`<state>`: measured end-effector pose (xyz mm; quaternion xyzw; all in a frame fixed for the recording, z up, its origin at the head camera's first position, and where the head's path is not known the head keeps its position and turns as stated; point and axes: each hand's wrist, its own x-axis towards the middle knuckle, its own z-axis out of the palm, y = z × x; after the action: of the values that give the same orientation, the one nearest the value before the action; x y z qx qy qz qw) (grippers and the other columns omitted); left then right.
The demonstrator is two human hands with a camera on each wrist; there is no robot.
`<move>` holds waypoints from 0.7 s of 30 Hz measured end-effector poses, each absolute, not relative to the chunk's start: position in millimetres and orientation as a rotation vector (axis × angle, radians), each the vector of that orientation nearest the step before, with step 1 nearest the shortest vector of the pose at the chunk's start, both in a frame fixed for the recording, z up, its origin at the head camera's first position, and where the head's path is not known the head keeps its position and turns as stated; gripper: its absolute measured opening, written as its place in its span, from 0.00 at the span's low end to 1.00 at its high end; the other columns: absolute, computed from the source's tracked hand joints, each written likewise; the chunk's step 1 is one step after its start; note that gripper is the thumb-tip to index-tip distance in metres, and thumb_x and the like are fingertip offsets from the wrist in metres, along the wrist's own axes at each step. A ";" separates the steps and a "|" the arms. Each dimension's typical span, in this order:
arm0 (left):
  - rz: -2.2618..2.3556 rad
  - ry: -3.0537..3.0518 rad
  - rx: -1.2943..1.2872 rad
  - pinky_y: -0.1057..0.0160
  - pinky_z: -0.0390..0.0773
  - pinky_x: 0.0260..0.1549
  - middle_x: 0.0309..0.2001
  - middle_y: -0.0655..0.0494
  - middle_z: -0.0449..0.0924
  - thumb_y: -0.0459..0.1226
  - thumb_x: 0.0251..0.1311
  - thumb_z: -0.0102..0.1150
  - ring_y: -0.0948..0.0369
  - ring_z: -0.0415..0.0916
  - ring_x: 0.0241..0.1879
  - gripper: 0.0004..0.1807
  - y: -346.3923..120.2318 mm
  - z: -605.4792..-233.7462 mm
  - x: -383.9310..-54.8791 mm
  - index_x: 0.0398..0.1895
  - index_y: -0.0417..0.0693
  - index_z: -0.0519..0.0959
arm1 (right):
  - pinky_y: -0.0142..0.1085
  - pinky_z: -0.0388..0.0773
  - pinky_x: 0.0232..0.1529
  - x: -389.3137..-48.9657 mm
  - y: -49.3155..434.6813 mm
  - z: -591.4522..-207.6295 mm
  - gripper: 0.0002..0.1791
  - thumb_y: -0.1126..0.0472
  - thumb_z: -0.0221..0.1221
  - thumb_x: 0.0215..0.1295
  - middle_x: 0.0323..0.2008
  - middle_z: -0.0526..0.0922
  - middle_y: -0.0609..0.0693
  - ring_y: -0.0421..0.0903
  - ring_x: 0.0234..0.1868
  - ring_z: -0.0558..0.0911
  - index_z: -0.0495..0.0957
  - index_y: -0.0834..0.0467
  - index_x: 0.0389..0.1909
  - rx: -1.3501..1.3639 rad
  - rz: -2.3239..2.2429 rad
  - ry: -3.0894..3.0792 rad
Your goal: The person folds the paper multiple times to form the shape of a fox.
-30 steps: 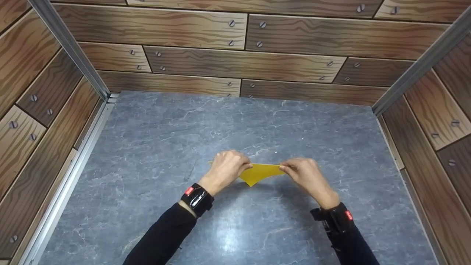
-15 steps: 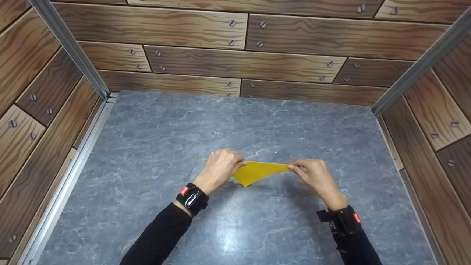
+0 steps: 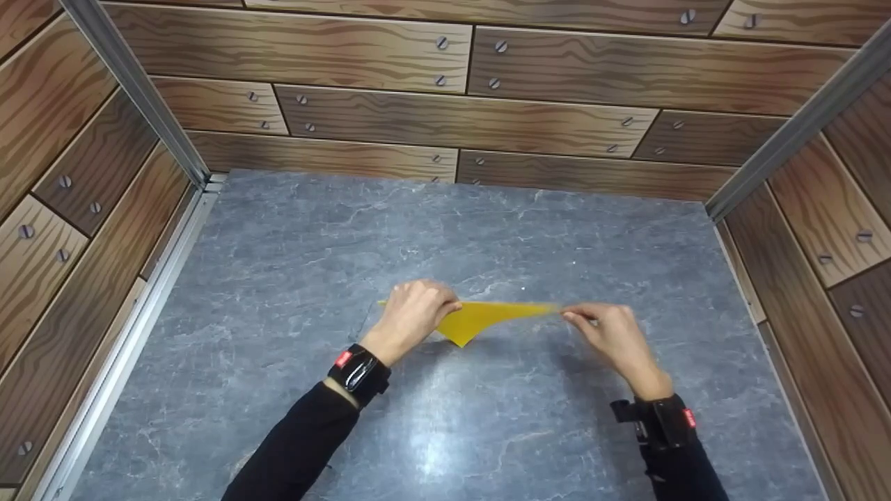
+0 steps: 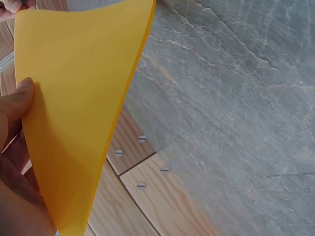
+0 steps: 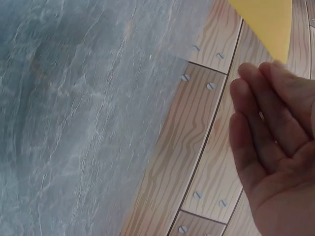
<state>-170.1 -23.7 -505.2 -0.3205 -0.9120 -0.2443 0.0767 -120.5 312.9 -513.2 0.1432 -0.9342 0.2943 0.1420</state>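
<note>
A folded sheet of yellow paper, roughly triangular, is held up above the grey surface with one point hanging down. My left hand pinches its upper edge, and a small yellow end sticks out beyond the knuckles. In the left wrist view the thumb lies on the front face of the paper, fingers behind it. My right hand has thumb and index finger together at the narrow right tip, which is blurred in the head view. The right wrist view has the tip of the paper meeting those fingertips, the other fingers curved loosely.
A grey marbled tabletop spreads beneath both hands. Wood-patterned panels enclose it at the back and on both sides, with metal rails at the corners. Small white specks lie behind the paper.
My right hand has moved right along the paper's upper edge toward its tip, and my left hand has shifted slightly left. More yellow paper shows between them.
</note>
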 end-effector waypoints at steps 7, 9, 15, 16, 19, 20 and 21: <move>-0.747 -2.754 -0.935 0.60 0.85 0.34 0.35 0.57 0.90 0.45 0.70 0.63 0.59 0.86 0.32 0.11 -21.0 -504.8 -168.7 0.38 0.50 0.90 | 0.52 0.85 0.43 -121.6 303.4 -506.2 0.10 0.70 0.69 0.63 0.41 0.90 0.61 0.59 0.40 0.89 0.88 0.66 0.45 0.404 0.789 -2.510; -0.726 -2.746 -0.957 0.60 0.84 0.33 0.34 0.58 0.89 0.45 0.70 0.63 0.59 0.85 0.32 0.11 -16.7 -503.8 -168.1 0.37 0.51 0.90 | 0.52 0.84 0.46 -121.6 291.4 -502.8 0.13 0.70 0.70 0.62 0.44 0.89 0.61 0.60 0.44 0.88 0.87 0.66 0.48 0.465 0.781 -2.456; -0.644 -2.726 -1.014 0.61 0.84 0.31 0.32 0.58 0.89 0.45 0.69 0.65 0.60 0.84 0.29 0.10 -2.7 -500.4 -165.9 0.36 0.51 0.90 | 0.50 0.84 0.51 -124.5 253.2 -499.4 0.16 0.68 0.70 0.63 0.49 0.88 0.59 0.57 0.48 0.87 0.85 0.63 0.52 0.730 0.737 -2.474; -0.629 -2.726 -1.020 0.61 0.84 0.31 0.32 0.58 0.89 0.45 0.69 0.65 0.60 0.84 0.30 0.10 -0.9 -500.1 -165.5 0.36 0.51 0.89 | 0.49 0.84 0.51 -125.5 248.5 -500.7 0.15 0.66 0.70 0.64 0.48 0.88 0.59 0.56 0.48 0.87 0.85 0.63 0.52 0.762 0.717 -2.494; -0.591 -2.726 -1.036 0.61 0.85 0.32 0.32 0.58 0.89 0.45 0.69 0.65 0.59 0.85 0.31 0.10 2.7 -500.9 -165.0 0.36 0.52 0.89 | 0.48 0.85 0.49 -128.3 238.4 -505.6 0.15 0.63 0.71 0.64 0.46 0.89 0.56 0.54 0.46 0.87 0.86 0.61 0.50 0.812 0.665 -2.536; -0.581 -2.724 -1.042 0.60 0.85 0.32 0.32 0.59 0.89 0.45 0.69 0.65 0.59 0.85 0.31 0.10 3.4 -501.5 -164.8 0.36 0.52 0.89 | 0.48 0.85 0.48 -129.1 236.3 -507.1 0.14 0.62 0.71 0.63 0.45 0.90 0.55 0.53 0.45 0.88 0.87 0.61 0.49 0.813 0.644 -2.540; -0.579 -2.721 -1.048 0.60 0.85 0.33 0.33 0.59 0.89 0.45 0.69 0.65 0.59 0.85 0.31 0.09 3.9 -501.9 -164.7 0.36 0.52 0.89 | 0.47 0.85 0.46 -129.7 234.3 -508.3 0.13 0.62 0.71 0.63 0.43 0.90 0.53 0.53 0.44 0.88 0.87 0.60 0.48 0.809 0.635 -2.542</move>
<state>-164.7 3.9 -501.9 -0.3513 -0.9120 -0.1941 0.0842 -129.7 234.3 -508.3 0.2890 -0.9086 0.2268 0.1987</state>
